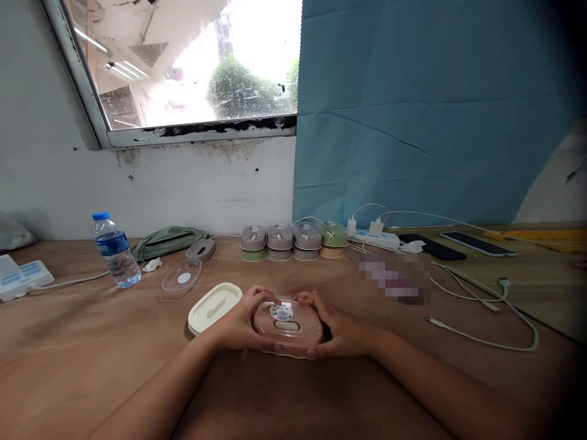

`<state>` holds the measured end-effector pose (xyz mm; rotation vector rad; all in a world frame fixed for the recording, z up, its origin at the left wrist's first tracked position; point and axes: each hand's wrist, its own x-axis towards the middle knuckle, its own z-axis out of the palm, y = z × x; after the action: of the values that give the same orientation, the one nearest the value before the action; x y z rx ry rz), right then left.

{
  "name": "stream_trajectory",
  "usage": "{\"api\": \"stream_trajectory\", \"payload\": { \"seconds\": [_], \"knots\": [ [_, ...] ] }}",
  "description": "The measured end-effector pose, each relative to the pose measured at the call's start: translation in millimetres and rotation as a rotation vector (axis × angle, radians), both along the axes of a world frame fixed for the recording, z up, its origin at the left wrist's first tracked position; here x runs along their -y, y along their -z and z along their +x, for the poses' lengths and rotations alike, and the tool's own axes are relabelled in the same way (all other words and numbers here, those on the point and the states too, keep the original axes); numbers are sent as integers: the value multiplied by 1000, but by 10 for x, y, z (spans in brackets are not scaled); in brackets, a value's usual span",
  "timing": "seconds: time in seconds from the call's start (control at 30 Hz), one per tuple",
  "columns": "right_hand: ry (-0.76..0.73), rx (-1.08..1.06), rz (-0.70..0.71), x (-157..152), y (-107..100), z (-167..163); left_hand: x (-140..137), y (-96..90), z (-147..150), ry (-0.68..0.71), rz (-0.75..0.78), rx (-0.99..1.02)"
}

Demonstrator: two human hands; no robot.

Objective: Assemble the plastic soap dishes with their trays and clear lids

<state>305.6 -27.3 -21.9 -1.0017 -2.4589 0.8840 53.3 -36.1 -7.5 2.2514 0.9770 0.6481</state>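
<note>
Gripped between both hands: one pink box (288, 337) with a clear cover and a round sticker (281, 312), near the middle of the table's near side; whether its base touches the table (114, 366), I cannot tell from where I stand. Left to right: white power strip (27, 280) at the far edge; water bottle (114, 249), blue cap, standing; green pouch (170, 241) against the wall, crumpled tissue (153, 264) in front of it. Next, a loose clear cover (182, 278), with a grey lid (200, 249) just behind. Cream lid (214, 308) lies beside the left hand (243, 321), whose fingers and thumb close on the box's left end. Behind the box, a row of four two-tier boxes (279, 238), grey and green on top. Right hand (342, 330) closed on the box's right end, fingers above, thumb at the near edge. Farther right: second power strip (383, 238) with chargers plugged in, a blurred patch, white cable (486, 346), two phones (477, 243) lying flat.
</note>
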Motion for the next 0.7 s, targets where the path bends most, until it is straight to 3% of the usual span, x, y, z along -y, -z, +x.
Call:
{"api": "stream_trajectory", "payload": {
  "seconds": [0.2, 0.33, 0.43, 0.53, 0.6, 0.7],
  "knots": [
    [48, 49, 50, 80, -33, -44, -31, -24, -68, 41, -33, -23],
    [-22, 51, 108, 80, -23, -63, -39, 9, -92, 27, -38, 61],
    [-1, -26, 156, 9, 37, -76, -53, 67, -60, -160, 36, 173],
    [153, -143, 216, -78, 129, -97, -75, 124, 18, -441, 76, 299],
    [256, -197, 277, -110, 180, -122, -66, 126, 93, -541, -56, 402],
    [366, -258, 431, -96, 222, -177, 26, 47, 249, -399, -424, 546]
  ]
}}
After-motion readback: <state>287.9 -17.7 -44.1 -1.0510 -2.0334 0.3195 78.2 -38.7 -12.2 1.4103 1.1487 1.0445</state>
